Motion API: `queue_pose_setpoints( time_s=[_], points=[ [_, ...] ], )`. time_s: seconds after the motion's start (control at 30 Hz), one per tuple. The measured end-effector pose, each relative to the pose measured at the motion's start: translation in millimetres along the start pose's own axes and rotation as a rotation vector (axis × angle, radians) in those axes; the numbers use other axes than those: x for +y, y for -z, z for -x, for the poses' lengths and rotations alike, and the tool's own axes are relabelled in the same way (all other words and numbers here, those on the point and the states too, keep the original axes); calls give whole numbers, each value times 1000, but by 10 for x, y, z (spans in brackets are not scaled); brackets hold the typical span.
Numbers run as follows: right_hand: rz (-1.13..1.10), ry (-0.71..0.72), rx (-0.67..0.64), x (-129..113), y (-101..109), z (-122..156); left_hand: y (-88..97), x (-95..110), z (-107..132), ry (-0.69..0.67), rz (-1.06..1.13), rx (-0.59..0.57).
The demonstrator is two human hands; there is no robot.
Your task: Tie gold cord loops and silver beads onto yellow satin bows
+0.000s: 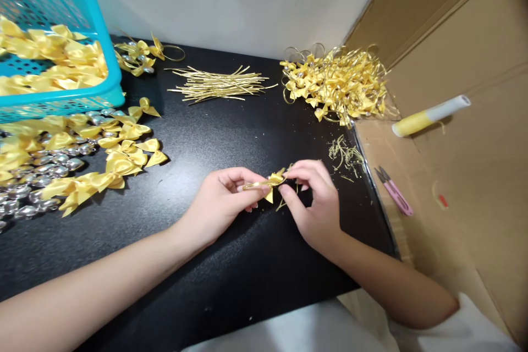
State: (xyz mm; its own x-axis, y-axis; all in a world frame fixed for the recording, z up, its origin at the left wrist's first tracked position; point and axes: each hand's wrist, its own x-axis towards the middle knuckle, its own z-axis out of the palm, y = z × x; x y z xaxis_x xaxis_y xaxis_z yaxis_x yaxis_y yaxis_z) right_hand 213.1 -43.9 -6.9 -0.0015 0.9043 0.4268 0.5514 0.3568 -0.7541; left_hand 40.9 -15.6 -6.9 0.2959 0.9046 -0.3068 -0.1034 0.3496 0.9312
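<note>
Both my hands meet over the middle of the black table (214,137). My left hand (225,201) pinches a small yellow satin bow (273,181) with a gold twist wire through it. My right hand (315,203) is closed on the same bow from the right, fingertips on the wire ends. A bundle of gold wires (216,83) lies farther back. A heap of finished bows with wire loops (338,83) sits at the back right.
A turquoise basket (93,16) holding yellow bows stands at the back left. Loose bows (119,157) and silver beads (45,173) spread along the left. Wire trimmings (346,155) lie near the right edge. Pink snips (394,191) and a yellow-white tube (431,115) rest on cardboard.
</note>
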Motion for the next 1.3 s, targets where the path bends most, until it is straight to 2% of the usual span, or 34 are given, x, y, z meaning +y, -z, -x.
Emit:
queue_pose_setpoints(
  time_s=[0.07,0.17,0.4,0.97,1.17,1.23,1.3],
  points=[
    [71,103,93,-21,19,2,-10,-2,16,-27,-9,27],
    [170,221,67,-47,28,13,-27,-7,44,-67,-20,28],
    [262,155,-29,-20,-9,36,-45,-18,90,-87,-168,63],
    [43,124,-140,32,6,-42,-15,43,48,61,-163,4],
    [50,192,-85,22,45,-28,-23,77,38,93,-146,1],
    [-48,225,-68,17,91,5,-12,88,16,115,-117,20],
    [-243,231,-94,27,139,34,1,93,-13,126,-78,53]
  ],
)
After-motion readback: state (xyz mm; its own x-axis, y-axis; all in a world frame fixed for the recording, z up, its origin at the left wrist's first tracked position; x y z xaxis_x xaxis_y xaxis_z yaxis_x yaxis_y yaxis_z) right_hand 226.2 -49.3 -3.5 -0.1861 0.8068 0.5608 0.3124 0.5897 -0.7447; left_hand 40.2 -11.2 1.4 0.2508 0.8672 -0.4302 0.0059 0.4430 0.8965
